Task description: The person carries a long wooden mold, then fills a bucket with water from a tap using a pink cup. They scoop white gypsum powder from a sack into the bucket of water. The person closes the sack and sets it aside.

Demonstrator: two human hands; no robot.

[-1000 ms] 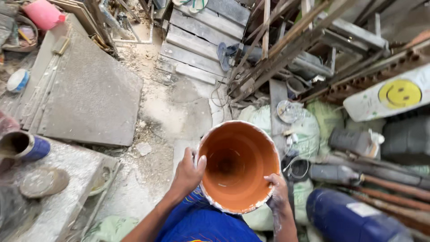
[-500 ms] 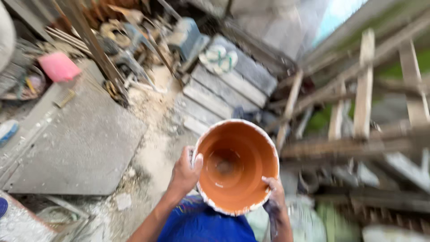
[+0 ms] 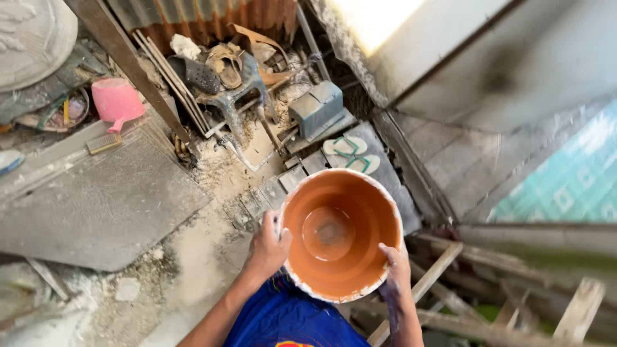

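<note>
1. Two hands carry one orange bucket (image 3: 339, 234), held level in front of the body with its mouth up; the left hand (image 3: 267, 247) clasps the rim at about 9 o'clock, thumb hooked over the edge, and the right hand (image 3: 395, 270) clasps it near 4 o'clock.
2. Nothing shows inside the bucket, only a bare, pale-stained floor. It probably weighs little, so a light grip on the rim should do.
3. Keeping the grips on roughly opposite sides seems wise, so the rim stays level and does not tip toward 12 o'clock.
4. Underfoot needs care: a dusty concrete slab (image 3: 96, 205) lies at 9 o'clock, a pair of green-strapped sandals (image 3: 347, 154) at 12 o'clock and loose timber (image 3: 443, 276) at 3 to 5 o'clock, where a foot could catch.
5. A pink scoop (image 3: 116, 101) sits well apart at 10 o'clock, beside leaning boards.
6. Holding the bucket slightly lower would, I judge, open the view of the floor ahead.
</note>
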